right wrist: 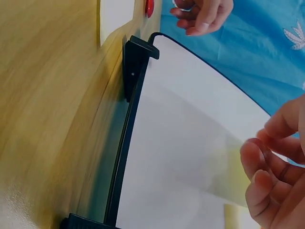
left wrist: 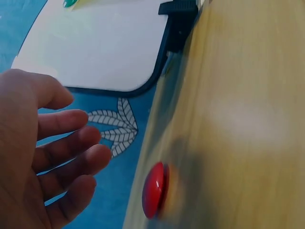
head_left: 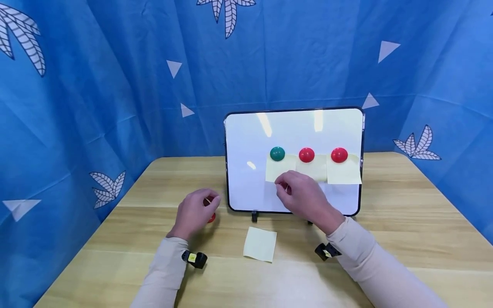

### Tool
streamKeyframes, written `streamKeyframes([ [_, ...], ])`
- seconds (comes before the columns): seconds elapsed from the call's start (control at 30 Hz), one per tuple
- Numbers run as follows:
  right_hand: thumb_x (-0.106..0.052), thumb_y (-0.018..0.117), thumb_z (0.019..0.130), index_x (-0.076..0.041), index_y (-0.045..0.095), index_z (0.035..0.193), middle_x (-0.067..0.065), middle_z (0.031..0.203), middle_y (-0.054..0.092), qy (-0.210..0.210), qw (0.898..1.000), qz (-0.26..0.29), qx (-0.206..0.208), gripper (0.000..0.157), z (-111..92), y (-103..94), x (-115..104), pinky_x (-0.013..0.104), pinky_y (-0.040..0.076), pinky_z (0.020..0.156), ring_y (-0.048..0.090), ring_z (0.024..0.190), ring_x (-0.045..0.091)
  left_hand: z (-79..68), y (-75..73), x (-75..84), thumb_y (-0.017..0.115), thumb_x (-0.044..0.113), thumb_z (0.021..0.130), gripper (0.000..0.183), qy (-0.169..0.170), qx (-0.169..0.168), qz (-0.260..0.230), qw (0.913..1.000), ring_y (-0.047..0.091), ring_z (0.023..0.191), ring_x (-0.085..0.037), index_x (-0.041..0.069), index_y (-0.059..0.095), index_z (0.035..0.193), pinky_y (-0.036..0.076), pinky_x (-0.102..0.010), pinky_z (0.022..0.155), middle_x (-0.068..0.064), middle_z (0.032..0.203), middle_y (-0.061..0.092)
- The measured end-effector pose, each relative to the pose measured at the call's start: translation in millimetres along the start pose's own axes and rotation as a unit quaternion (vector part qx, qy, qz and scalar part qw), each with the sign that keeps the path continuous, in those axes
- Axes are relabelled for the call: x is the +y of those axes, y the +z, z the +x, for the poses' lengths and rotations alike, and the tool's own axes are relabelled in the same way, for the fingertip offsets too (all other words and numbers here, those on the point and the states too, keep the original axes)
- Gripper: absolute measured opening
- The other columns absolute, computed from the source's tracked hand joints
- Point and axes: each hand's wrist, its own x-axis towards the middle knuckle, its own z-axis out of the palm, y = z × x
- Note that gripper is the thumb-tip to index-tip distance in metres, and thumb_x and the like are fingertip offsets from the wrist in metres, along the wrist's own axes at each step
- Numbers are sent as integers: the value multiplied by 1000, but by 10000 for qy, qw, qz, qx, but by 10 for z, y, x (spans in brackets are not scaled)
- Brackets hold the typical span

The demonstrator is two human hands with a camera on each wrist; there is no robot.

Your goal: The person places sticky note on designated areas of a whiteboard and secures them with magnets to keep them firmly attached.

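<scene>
My left hand (head_left: pixel 194 214) hovers over the table with loosely bent fingers and holds nothing. Just below and beside it, a round red magnet (left wrist: pixel 155 191) lies on the tabletop. In front of the whiteboard (head_left: pixel 246 179), my right hand (head_left: pixel 308 199) hangs with relaxed, slightly curled fingers and nothing in them. Behind it on the board is a row of pale yellow sticky notes: one under a green magnet (head_left: pixel 277 154), one under a red magnet (head_left: pixel 306 155), one under another red magnet (head_left: pixel 339 155) at the right edge. The right hand overlaps the lower parts of the left and middle notes.
A loose yellow sticky note (head_left: pixel 259 244) lies on the wooden table (head_left: pixel 135 256) between my forearms. Black feet, such as the left one (head_left: pixel 254 216), hold the board upright. A blue patterned curtain (head_left: pixel 115 85) hangs behind and at the sides.
</scene>
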Motion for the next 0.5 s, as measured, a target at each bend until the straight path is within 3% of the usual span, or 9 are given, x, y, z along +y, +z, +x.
streamKeyframes([
  [0.23,-12,69,90,-13,73,92,-9,75,60,-65,9978,244,-614,5,-18,17,-2,26,49,62,53,66,10,4,-9,-70,69,35,93,20,-278,-380,50,9989,61,84,-17,19,75,102,53,-36,74,5,95,68],
  [0.5,-12,67,91,-17,70,84,-13,70,54,-427,9908,444,-1205,9,-60,61,-25,26,47,62,51,66,8,-2,-13,-145,70,35,92,23,-463,-786,77,9958,63,88,-19,17,75,105,54,-39,74,1,104,66],
])
